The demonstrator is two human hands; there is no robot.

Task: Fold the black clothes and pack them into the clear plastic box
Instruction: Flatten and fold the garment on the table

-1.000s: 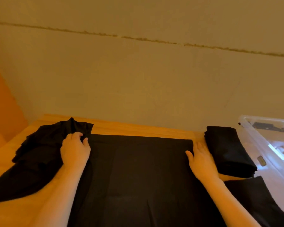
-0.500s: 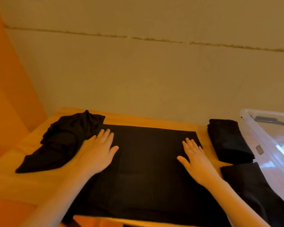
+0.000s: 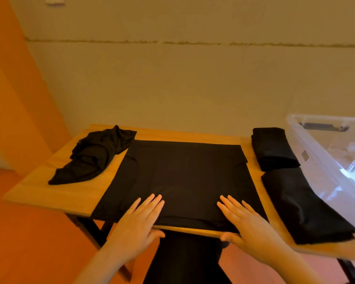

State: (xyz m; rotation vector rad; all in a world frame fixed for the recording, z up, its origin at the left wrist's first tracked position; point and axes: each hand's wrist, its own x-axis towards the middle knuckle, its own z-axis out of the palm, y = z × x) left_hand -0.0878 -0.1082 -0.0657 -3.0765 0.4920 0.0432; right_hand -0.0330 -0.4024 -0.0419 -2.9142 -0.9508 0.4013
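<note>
Change: a second ago our left hand (image 3: pixel 139 220) gripped the crumpled garment (image 3: pixel 94 156) by the back-left corner of the tabletop (image 3: pixel 39 193) while our right hand (image 3: pixel 246 222) pressed the far right edge of the spread garment (image 3: pixel 184 177). Half a second ago both palms lay flat partway down it. Now both hands have slid to the near edge of the tabletop.

Hands: both lie flat on the spread garment with fingers straight and a little apart, holding nothing. Each thumb hooks over the near edge, where the cloth hangs off toward us.

Spread garment: it lies smooth over the middle of the tabletop, its far edge near the back edge and its lower part draped over the near edge.

What this means: we judge the smoothing pass done, so this piece looks ready for its next fold, probably by lifting the hanging part up from the near edge.

Crumpled garment: it sits loose at the back-left corner, just touching the spread garment's far-left corner, not yet folded.

Folded pieces: one folded stack (image 3: pixel 275 148) sits by the back-right part of the tabletop, and a second folded piece (image 3: pixel 303 203) lies nearer us along the right edge, both just beside the box.

Clear plastic box (image 3: pixel 324 160): it stands at the right edge of the tabletop, and we see no black clothes in it.

Progress: we reckon roughly halfway, with two pieces folded, one underway, one untouched and packing not begun.
</note>
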